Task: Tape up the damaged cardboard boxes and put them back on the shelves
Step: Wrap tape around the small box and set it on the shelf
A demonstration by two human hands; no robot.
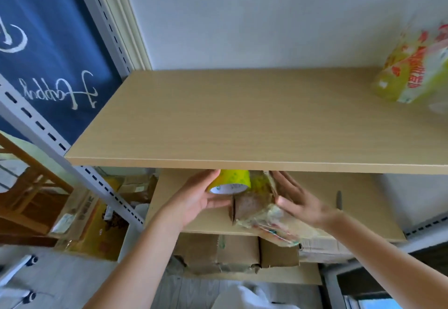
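Observation:
A small brown cardboard box [251, 205], wrinkled and partly wrapped in clear printed tape, rests on the middle shelf [363, 211]. A yellow tape roll [230, 180] lies at the box's upper left, just under the top shelf [242, 119]. My left hand [201, 199] cups the roll's left side, its thumb beneath the roll against the box's front. On the other side, my right hand [298, 197] presses flat on the box's right side, fingers extended and thumb on the front. The back of the box is hidden by the top shelf.
A yellow and red printed bag [412, 66] lies at the right end of the top shelf. A dark pen-like object [339, 199] sits on the middle shelf to the right. Torn cardboard boxes [237, 253] fill the shelf below. More boxes [92, 226] stand left of the grey rack upright [114, 197].

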